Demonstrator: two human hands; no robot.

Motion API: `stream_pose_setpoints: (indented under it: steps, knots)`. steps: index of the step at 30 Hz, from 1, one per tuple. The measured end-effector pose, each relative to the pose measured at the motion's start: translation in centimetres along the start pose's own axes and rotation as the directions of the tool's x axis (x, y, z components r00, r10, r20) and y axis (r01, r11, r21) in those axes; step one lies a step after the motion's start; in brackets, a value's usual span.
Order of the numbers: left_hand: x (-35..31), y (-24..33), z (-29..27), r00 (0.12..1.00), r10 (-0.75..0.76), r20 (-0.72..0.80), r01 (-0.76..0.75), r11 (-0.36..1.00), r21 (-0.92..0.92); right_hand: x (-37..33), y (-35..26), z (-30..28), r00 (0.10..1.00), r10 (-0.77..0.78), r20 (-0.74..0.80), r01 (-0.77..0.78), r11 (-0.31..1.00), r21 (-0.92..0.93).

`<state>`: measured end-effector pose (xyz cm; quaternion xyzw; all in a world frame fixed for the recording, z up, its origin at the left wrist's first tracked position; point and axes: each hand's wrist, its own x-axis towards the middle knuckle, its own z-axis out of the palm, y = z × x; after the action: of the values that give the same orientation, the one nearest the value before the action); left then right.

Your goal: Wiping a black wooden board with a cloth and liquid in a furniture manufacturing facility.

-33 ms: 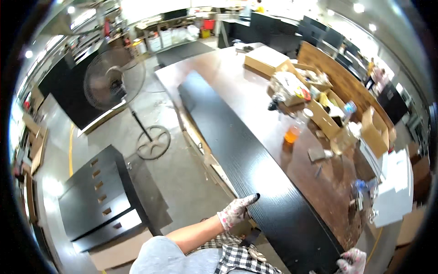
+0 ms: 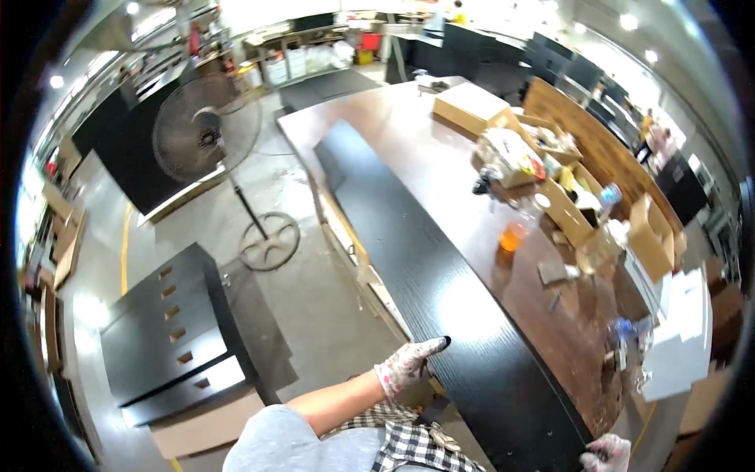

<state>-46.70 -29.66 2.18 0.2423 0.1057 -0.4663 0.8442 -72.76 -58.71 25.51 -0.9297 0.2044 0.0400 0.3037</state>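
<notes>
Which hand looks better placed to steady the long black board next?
Probably the left hand: its gloved fingers already rest on the black board's near edge. The right hand only shows at the board's end corner, mostly cut off.

Counted items: two gloved hands, left [image 2: 405, 364] and right [image 2: 605, 454]; one long black wooden panel [image 2: 425, 267]; one black pedestal fan [image 2: 206, 138]; one black drawer cabinet [image 2: 169, 334]; one brown worktable [image 2: 440, 173].

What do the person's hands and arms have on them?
Both hands wear knit work gloves, pale with a speckled pink and dark pattern. The left glove ends at the wrist, and the forearm behind it is bare, with no sleeve showing. Only part of the right glove shows at the bottom edge; its arm is out of view.
</notes>
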Motion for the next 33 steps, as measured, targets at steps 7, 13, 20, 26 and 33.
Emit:
stream_pose_setpoints:
  steps: [7, 13, 20, 26, 33]
  knots:
    - [-8.0, 2.6, -4.7, 0.983, 0.172, 0.068, -0.16, 0.976, -0.15, 4.5, -8.4, 1.2, 0.964, -0.153, 0.215, 0.174, 0.981, -0.083]
    - [-14.2, 1.6, -9.5, 0.849, 0.501, -0.168, -0.529, 0.804, -0.271, 11.2, -13.9, 4.3, 0.884, -0.403, 0.237, 0.455, 0.856, -0.244]
    - [-22.2, -4.8, -14.7, 0.57, 0.447, -0.689, -0.793, 0.519, -0.319, 17.9, -18.1, 9.5, 0.782, -0.559, 0.274, 0.593, 0.534, -0.602]
    - [-30.1, -10.9, -19.9, 0.318, 0.467, -0.825, -0.939, 0.278, -0.204, 23.7, -19.6, 16.7, 0.79, -0.531, 0.305, 0.598, 0.56, -0.574]
    - [-36.3, -14.7, -29.1, 0.149, 0.259, -0.954, -0.987, 0.099, -0.127, 33.8, -17.4, 27.0, 0.897, -0.218, 0.384, 0.416, 0.709, -0.569]
